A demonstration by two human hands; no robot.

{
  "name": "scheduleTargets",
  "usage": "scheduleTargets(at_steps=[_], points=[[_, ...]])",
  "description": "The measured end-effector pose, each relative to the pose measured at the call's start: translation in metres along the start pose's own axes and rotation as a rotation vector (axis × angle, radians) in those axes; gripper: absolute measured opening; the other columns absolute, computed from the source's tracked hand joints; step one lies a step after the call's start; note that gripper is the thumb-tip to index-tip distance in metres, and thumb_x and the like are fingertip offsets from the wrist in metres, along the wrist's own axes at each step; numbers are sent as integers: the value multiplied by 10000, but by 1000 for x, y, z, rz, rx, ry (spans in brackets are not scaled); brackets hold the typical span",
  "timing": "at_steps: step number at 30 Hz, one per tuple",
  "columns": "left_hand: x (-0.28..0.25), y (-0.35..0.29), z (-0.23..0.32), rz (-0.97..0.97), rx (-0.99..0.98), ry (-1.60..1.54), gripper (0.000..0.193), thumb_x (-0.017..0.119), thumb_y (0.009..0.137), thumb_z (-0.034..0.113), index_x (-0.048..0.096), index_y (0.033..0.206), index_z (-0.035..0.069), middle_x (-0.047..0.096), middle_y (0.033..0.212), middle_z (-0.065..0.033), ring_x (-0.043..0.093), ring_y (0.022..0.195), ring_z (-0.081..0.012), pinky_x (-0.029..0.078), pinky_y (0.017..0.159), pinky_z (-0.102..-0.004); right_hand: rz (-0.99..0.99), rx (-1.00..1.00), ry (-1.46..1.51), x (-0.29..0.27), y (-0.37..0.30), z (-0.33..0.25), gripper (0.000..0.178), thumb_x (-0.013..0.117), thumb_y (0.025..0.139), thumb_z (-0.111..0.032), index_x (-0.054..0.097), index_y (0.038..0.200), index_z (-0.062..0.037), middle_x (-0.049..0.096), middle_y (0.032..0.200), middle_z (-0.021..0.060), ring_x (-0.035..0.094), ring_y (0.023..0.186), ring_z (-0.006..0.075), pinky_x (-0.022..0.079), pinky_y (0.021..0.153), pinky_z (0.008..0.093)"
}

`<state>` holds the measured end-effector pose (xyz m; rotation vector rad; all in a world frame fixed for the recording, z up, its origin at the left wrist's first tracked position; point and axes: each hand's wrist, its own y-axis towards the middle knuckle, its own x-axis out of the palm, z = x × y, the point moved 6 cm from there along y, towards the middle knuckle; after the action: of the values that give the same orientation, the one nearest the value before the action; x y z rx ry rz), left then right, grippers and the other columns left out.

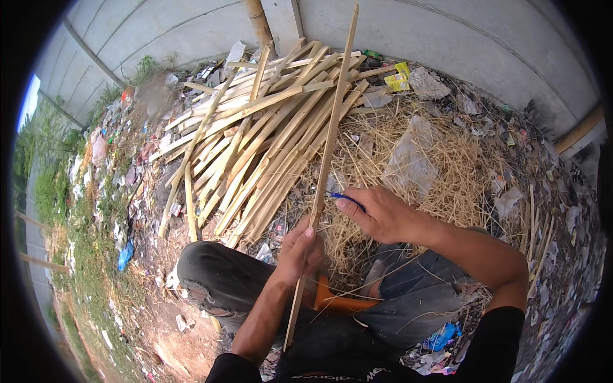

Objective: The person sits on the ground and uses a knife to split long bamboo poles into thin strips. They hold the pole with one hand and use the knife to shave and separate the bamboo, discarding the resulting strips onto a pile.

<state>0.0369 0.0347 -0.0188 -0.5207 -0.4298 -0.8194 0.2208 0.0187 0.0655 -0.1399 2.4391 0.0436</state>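
Observation:
My left hand point(299, 254) is closed around a long, narrow bamboo strip point(331, 131). It slants from near my lap up past the far wall's foot. My right hand point(386, 214) grips a blue-handled tool point(351, 202), probably a small knife; its blade is too small to make out. The tool's tip meets or nearly meets the strip's right edge, just above my left hand. Beyond my hands lies a large pile of split bamboo strips point(255, 167). Thin straw-like shavings point(460, 204) cover the ground to the right.
I sit with knees bent, an orange object point(345, 304) between my legs. A grey panel wall point(434, 32) stands behind the pile, with a bamboo pole point(258, 24) against it. Litter and weeds point(96, 223) spread left. A clear plastic sheet point(412, 156) lies on the shavings.

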Motion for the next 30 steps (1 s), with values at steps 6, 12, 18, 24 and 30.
scheduleTargets(at_steps=[6,12,18,24,30], points=[[-3,1,3,86,61,74,564,562,1053,337,392,1542,114,321,605,79,269,442,-32,242,406,-204,-33,-29,-96,13,-6,-2,471,504,1031,-434,626,929,9,670,762,253,665,743,464,517,671,535],[-6,1,2,80,40,75,552,561,1059,235,368,1550,74,379,652,90,334,490,-23,268,461,-207,-49,1,-191,19,-6,-14,479,496,1029,-471,645,953,-23,675,725,247,686,712,445,536,659,536],[3,-8,-2,60,7,26,371,574,1048,312,549,1323,63,334,617,83,287,469,-23,241,436,-197,124,-109,-331,9,3,-3,470,525,1035,-468,614,890,-29,598,576,201,646,554,416,493,533,513],[-1,-8,1,45,22,11,422,579,1043,302,530,1386,60,331,606,70,263,461,-28,236,430,-203,80,-185,-336,20,-4,-12,470,565,1010,-485,633,861,-45,590,550,189,638,531,406,494,510,495],[1,-9,-2,59,30,100,584,578,1044,270,389,1559,69,324,595,73,259,443,-38,229,415,-217,145,13,-392,-21,16,11,447,532,1011,-485,692,911,-80,658,634,202,675,633,434,543,584,518]])
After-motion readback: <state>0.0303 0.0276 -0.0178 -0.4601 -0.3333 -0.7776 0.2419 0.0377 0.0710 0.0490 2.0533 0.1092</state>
